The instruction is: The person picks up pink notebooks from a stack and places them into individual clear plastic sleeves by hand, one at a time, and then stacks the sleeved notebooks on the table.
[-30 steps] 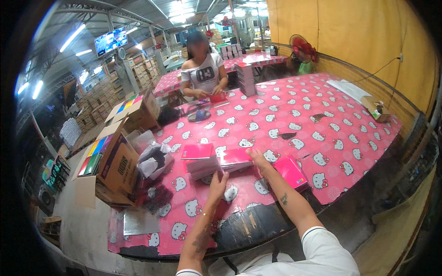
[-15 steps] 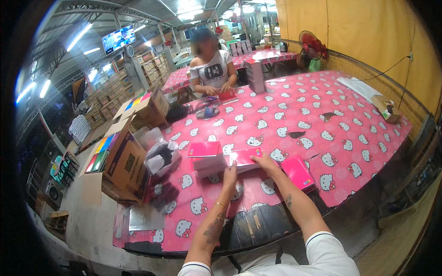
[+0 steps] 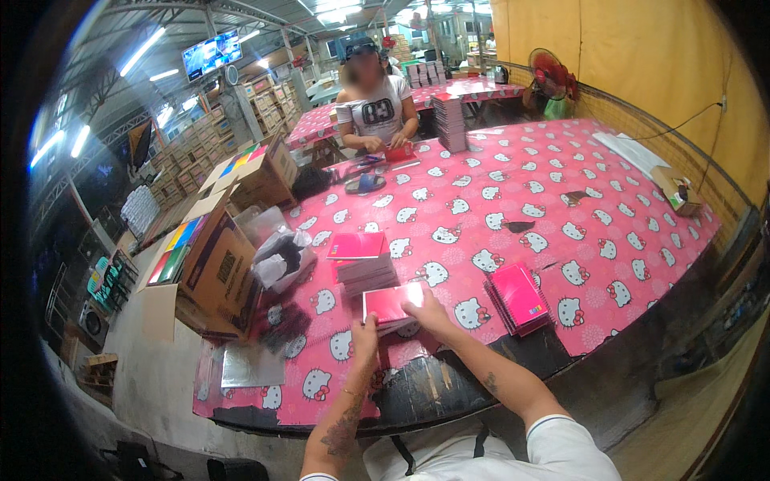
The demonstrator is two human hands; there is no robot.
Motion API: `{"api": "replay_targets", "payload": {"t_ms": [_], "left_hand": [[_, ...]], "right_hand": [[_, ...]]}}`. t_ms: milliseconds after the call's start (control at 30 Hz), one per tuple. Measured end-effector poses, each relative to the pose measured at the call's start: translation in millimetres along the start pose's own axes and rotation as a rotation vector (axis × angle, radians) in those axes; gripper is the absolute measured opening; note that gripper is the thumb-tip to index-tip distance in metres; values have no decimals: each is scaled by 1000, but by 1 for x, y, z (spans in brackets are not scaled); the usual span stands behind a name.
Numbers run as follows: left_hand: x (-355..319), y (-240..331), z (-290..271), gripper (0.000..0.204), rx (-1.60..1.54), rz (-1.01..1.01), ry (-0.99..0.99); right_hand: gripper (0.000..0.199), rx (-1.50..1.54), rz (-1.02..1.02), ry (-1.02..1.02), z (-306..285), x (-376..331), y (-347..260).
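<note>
Between my two hands is a small stack of pink notebooks, held close to the table's near edge. My left hand grips its near left corner, thumb on top. At the right end my right hand clasps it, with the thumb over the cover. Just beyond, a taller pile of pink notebooks stands slightly uneven. To the right lies a lower pile of pink spiral notebooks, apart from both hands.
A pink patterned cloth covers the table. Open cartons of colourful notebooks and a plastic bag stand left. Across the table, a person handles a red notebook beside a tall notebook stack. A slipper lies nearby.
My hands have brought the held notebooks nearer to me and left, away from the spiral notebooks on the right. The view has shifted slightly.
</note>
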State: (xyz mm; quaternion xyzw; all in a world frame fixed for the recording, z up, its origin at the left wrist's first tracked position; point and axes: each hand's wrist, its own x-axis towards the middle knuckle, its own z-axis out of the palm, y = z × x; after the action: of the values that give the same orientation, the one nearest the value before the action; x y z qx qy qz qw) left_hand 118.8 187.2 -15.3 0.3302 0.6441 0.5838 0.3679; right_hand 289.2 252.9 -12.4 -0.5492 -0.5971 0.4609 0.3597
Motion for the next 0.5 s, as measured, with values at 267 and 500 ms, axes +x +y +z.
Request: {"api": "replay_targets", "payload": {"t_ms": [267,500], "left_hand": [[-21,44,-16,50,1034,1136,-169],[-34,54,-12,31,1034,1255,-129]], "right_hand": [[79,106,-164,203,5,-9,11],[59,-48,-423,168,-44,-103,1]]}}
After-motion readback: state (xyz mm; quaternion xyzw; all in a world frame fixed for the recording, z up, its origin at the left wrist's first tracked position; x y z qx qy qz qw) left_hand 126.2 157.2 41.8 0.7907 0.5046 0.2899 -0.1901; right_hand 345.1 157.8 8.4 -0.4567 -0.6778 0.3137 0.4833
